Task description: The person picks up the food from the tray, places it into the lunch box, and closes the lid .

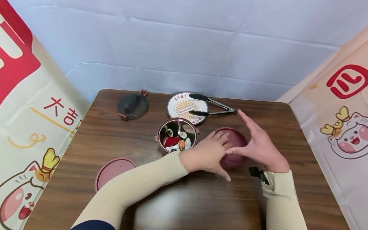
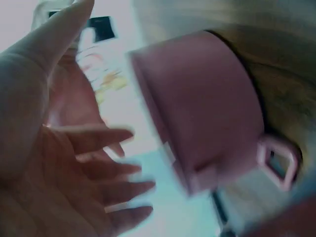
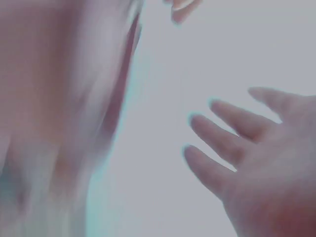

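Both hands hover around a closed pink pot (image 1: 237,140). My left hand (image 1: 205,153) reaches across with its fingers extended over the pot's near left side. On the right, my right hand (image 1: 263,147) has its thumb and fingers spread wide. Neither hand grips anything. Seen sideways in the left wrist view, the pot shows its smooth wall and a looped side handle (image 2: 280,160). Just left of it stands a steel-lined pot (image 1: 187,129) without a lid. It holds several sushi pieces (image 1: 182,135) and a red piece (image 1: 171,141). The right wrist view is blurred.
Black-tipped tongs (image 1: 221,111) lie across a printed white plate (image 1: 184,103) behind the pots. A dark lid (image 1: 133,107) with pink clips rests at the back left. At the front left, a pink round lid (image 1: 115,171) lies partly behind the left sleeve.
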### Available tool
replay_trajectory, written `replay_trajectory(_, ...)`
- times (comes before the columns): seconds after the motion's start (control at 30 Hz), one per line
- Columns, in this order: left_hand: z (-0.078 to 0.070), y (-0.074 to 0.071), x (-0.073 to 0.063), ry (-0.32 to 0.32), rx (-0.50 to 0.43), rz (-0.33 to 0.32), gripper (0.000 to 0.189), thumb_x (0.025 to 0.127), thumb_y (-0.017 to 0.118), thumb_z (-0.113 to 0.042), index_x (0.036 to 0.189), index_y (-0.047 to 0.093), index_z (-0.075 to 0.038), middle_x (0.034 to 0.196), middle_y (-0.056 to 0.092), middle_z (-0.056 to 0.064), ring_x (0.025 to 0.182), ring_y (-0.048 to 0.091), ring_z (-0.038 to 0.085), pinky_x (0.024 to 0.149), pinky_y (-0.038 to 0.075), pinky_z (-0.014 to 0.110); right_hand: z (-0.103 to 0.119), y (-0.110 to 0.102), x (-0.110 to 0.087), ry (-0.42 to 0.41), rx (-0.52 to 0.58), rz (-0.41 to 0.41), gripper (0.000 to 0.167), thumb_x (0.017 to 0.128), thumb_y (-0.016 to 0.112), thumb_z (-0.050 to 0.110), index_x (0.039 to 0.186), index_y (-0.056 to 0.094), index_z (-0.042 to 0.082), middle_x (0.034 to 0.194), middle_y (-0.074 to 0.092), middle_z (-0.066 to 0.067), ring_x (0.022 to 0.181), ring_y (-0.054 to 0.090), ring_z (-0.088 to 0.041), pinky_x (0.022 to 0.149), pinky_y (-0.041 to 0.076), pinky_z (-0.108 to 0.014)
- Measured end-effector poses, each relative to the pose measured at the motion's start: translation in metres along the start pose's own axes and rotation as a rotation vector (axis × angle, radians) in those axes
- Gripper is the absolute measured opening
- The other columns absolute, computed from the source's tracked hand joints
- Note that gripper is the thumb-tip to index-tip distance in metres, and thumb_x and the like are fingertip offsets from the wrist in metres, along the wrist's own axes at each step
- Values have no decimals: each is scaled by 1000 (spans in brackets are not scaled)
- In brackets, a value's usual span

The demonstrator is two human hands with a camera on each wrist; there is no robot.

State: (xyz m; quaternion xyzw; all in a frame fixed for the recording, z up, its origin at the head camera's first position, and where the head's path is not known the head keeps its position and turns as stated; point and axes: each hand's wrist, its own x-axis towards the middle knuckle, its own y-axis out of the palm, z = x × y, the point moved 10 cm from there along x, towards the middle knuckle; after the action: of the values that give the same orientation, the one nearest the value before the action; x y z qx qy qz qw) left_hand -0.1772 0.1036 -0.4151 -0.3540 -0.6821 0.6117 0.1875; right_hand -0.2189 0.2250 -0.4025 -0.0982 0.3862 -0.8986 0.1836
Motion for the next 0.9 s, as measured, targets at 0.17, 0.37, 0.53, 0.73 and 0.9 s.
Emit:
replay_trajectory(0.17, 31, -36, -86, 102, -164, -289, 75, 94, 92, -65, 151, 78, -18, 159, 75, 8, 153, 69, 24, 142, 44, 46, 49, 41, 33, -76, 0, 23, 138, 82, 108, 47, 188, 21, 30, 193, 29, -15, 177, 35, -45, 141, 33, -74)
replay_trajectory(0.37, 117, -24, -215, -156, -270, -545, 74, 78, 107, -53, 136, 84, -13, 146, 81, 8, 140, 76, 32, 119, 63, 57, 68, 113, 72, -80, -27, 154, 155, 73, 103, 76, 188, 17, 18, 191, 36, -13, 177, 37, -38, 144, 37, -62)
replay_trajectory(0.53, 172, 46, -288, -484, -241, -298, 132, 59, 106, -80, 167, 63, -16, 179, 51, 26, 165, 49, 58, 127, 45, 85, 63, 137, 85, -21, -35, 162, 162, 62, 103, 85, 187, 23, 22, 187, 44, -11, 173, 45, -35, 139, 45, -62)
replay_trajectory(0.73, 183, 88, -307, -556, -209, -213, 141, 54, 108, -80, 172, 58, -21, 180, 49, 27, 166, 45, 61, 121, 47, 89, 56, 132, 85, -6, -56, 131, 154, 59, 103, 86, 184, 31, 30, 184, 48, -9, 166, 53, -38, 134, 50, -66)
replay_trajectory(0.9, 186, 87, -311, -576, -170, -262, 135, 54, 110, -74, 169, 61, -23, 174, 57, 23, 156, 57, 54, 108, 58, 80, 59, 138, 90, -29, -51, 147, 151, 59, 103, 85, 182, 32, 33, 183, 48, -9, 165, 54, -37, 133, 51, -65)
